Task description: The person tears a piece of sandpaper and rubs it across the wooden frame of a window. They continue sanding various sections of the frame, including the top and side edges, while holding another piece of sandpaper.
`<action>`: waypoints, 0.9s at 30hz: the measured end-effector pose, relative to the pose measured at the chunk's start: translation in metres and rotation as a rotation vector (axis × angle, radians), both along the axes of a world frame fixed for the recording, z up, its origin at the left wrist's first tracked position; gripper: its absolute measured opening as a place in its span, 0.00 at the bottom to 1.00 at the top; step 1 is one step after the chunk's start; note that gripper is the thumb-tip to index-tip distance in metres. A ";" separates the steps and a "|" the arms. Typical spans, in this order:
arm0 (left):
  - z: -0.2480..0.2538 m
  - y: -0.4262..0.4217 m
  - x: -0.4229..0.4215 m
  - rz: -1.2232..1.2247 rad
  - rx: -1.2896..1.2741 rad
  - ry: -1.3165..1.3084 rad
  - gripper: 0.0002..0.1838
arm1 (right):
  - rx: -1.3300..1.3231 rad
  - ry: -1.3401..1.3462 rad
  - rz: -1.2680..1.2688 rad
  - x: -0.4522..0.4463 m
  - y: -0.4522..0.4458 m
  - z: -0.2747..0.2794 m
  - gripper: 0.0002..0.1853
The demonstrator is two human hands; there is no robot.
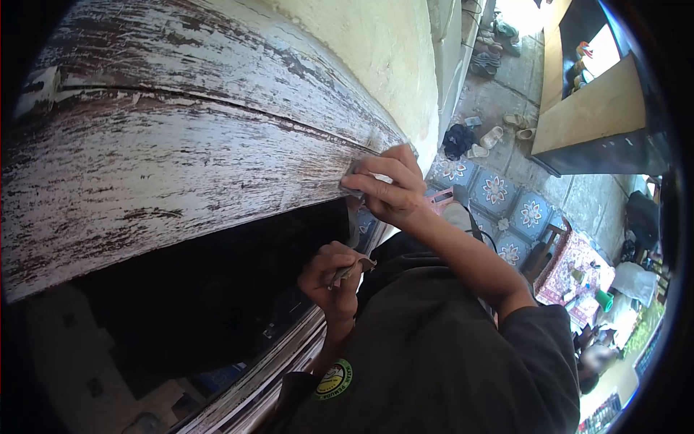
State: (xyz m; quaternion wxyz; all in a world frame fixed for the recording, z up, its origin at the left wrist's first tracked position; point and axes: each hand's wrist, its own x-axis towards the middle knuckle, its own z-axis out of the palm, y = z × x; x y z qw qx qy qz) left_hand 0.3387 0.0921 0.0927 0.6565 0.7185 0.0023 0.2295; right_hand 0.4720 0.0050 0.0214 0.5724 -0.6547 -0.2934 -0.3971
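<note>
The right hand [390, 185], fingers bent and drawn together, pinches a small grey pad [352, 185] flat against the board [181, 166], close to the board's right-hand end. At seven o'clock from it, the left hand [331, 278] pinches a thin, curled scrap [345, 273] between thumb and fingers, apart from the board, in front of the dark opening [210, 289].

Clock directions here are taken from the right hand. The board spreads away toward nine o'clock, its face open to that side. Its lower edge slants off toward eight, with the dark opening under it. A narrow seam [253, 112] runs above the hand toward ten. At twelve the cream wall [383, 58] curves close along the board's upper side. Blue flowered tiles [495, 189] lie at three, shoes [491, 137] at two and a patterned cloth [575, 264] at four, all well apart from it.

The board is streaked white over brown, the coating flaked and scratched along its length, with darker gouges toward the lower edge and browner patches at the far left.
</note>
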 end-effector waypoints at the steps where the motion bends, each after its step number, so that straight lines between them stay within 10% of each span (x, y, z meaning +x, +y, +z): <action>1: -0.001 -0.002 0.002 -0.004 0.008 0.007 0.07 | -0.049 0.047 -0.020 -0.004 -0.002 -0.009 0.21; 11: 0.005 -0.019 0.006 -0.116 0.016 -0.092 0.07 | 0.675 -0.610 -0.158 0.079 0.048 0.204 0.06; 21: -0.006 -0.014 0.005 -0.041 -0.009 0.017 0.07 | -0.022 -0.114 -0.090 0.008 -0.001 -0.003 0.17; 27: 0.007 -0.028 0.011 -0.160 0.068 -0.049 0.07 | 0.126 -0.320 -0.092 0.026 0.006 0.081 0.14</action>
